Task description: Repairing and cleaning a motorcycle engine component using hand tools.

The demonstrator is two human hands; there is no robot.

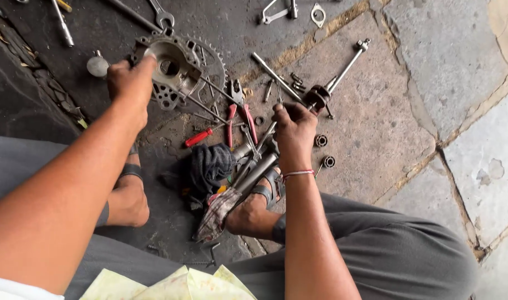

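left hand [129, 78] grips sprocket hub assembly [176, 69] off the ground | right hand [294, 129] closes on long rod [298, 114] | risk: hub tips, rod rakes loose bolts [295, 80] away

Bare metal in the left hand [129, 78]: a cast housing [173, 69], dull grey, matt, greasy-looking, with a toothed steel sprocket [212, 61] behind it, darker and grimy. The right hand [294, 130] grips a steel shaft [343, 69], smooth with a soft shine. Pliers [240, 111] show worn metal jaws and glossy red plastic grips; the screwdriver [199, 137] has a red plastic handle too. A dark knitted cloth [209, 165] lies bunched, soft and matt. The spanner [162, 16] is polished metal. The stone floor [376, 111] is rough, stained and oily dark at left, paler and dry at right. Small bearings [321, 140] glint dully.
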